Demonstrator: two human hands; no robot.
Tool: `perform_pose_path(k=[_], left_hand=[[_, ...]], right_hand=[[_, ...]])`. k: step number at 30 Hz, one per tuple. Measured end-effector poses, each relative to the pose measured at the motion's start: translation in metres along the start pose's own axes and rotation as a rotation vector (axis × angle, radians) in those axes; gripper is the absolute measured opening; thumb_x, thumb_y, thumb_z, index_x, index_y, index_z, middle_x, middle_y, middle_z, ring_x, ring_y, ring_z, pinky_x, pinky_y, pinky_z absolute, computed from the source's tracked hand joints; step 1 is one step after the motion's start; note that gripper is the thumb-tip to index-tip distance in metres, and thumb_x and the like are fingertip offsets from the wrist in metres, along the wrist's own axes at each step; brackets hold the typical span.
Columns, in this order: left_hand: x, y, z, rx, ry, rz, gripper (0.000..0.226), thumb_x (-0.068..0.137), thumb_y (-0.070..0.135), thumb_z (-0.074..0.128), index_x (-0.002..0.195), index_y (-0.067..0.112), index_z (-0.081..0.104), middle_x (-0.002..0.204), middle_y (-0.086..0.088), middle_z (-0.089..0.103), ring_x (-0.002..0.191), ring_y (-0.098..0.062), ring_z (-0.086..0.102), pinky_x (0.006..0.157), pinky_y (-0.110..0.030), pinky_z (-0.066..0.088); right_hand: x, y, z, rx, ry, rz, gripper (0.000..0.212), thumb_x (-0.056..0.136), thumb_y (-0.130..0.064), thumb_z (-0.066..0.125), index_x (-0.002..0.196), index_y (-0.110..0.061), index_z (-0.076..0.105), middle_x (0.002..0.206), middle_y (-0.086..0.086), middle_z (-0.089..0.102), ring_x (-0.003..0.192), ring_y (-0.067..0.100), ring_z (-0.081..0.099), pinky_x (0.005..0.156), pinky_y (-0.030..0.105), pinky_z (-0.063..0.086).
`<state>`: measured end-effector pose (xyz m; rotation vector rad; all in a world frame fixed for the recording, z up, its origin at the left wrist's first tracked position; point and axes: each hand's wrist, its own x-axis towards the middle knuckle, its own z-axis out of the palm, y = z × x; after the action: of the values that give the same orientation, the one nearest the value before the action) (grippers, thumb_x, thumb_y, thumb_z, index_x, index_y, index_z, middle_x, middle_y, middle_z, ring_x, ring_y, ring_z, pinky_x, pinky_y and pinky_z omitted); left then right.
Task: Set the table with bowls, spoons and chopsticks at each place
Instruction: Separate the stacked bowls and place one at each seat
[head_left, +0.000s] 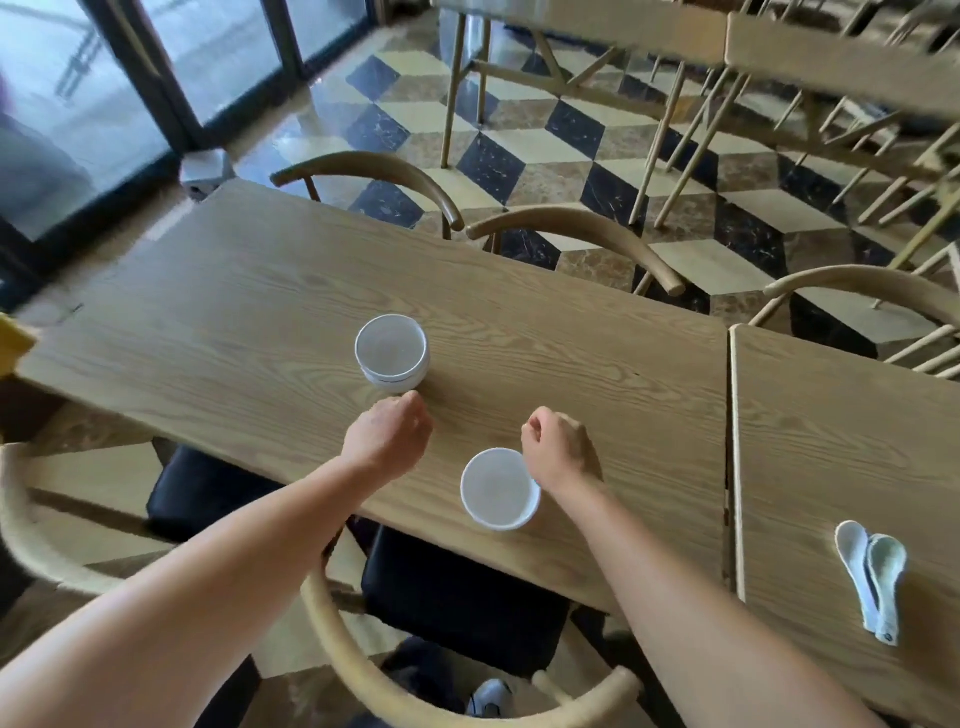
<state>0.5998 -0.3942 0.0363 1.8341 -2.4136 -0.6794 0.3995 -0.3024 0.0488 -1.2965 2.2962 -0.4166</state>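
white bowls (391, 352) on the pale oak-grained table (260, 312); pale white-green spoons (870, 582) at four o'clock; floor (519, 135) at twelve o'clock chequered cream, brown and black; black chair seats (457, 597).

Both hands loosely curled, empty, over counter (260, 312). Stacked white bowls (392, 353) just beyond left hand (389, 431). Single bowl (500, 489) beside right hand (558, 447). Two spoons (870, 577) far right.

Both forearms bare, no sleeves visible. Left hand (388, 435) and right hand (558, 448) bare: no gloves, rings or watch.
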Motion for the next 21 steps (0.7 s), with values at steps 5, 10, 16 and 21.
perform_pose_path(k=[5, 10, 16, 21], left_hand=[[0.031, -0.02, -0.027, 0.043, 0.08, -0.006, 0.027, 0.096, 0.04, 0.044, 0.097, 0.015, 0.053, 0.103, -0.011, 0.064, 0.093, -0.037, 0.061, 0.071, -0.038, 0.046], [0.078, -0.049, -0.035, -0.054, 0.086, -0.049, 0.036, 0.097, 0.042, 0.049, 0.121, 0.015, 0.05, 0.123, -0.011, 0.06, 0.112, -0.035, 0.059, 0.086, -0.043, 0.05], [0.135, -0.092, -0.031, -0.148, -0.084, 0.032, 0.12, 0.062, 0.059, 0.084, 0.154, 0.021, 0.019, 0.152, -0.004, 0.031, 0.13, -0.033, 0.044, 0.104, -0.048, 0.044], [0.165, -0.121, -0.018, -0.165, -0.213, 0.083, 0.137, 0.048, 0.06, 0.09, 0.157, 0.023, 0.016, 0.16, -0.001, 0.028, 0.14, -0.029, 0.032, 0.114, -0.041, 0.031]], right_hand=[[0.027, -0.052, 0.001, -0.072, -0.047, -0.156, 0.022, 0.097, -0.031, 0.045, 0.097, -0.013, 0.059, 0.101, 0.007, 0.062, 0.092, 0.033, 0.06, 0.074, 0.034, 0.048], [0.07, -0.093, 0.024, -0.013, -0.145, -0.172, 0.031, 0.097, -0.03, 0.05, 0.122, -0.014, 0.058, 0.115, 0.011, 0.064, 0.109, 0.033, 0.059, 0.088, 0.036, 0.049], [0.132, -0.112, 0.066, 0.014, -0.364, -0.204, 0.093, 0.084, -0.025, 0.075, 0.157, -0.017, 0.019, 0.156, 0.012, 0.035, 0.143, 0.028, 0.036, 0.115, 0.032, 0.029], [0.172, -0.113, 0.092, 0.084, -0.457, -0.208, 0.122, 0.069, -0.028, 0.088, 0.159, -0.02, 0.006, 0.165, 0.004, 0.016, 0.152, 0.018, 0.018, 0.116, 0.022, 0.014]])
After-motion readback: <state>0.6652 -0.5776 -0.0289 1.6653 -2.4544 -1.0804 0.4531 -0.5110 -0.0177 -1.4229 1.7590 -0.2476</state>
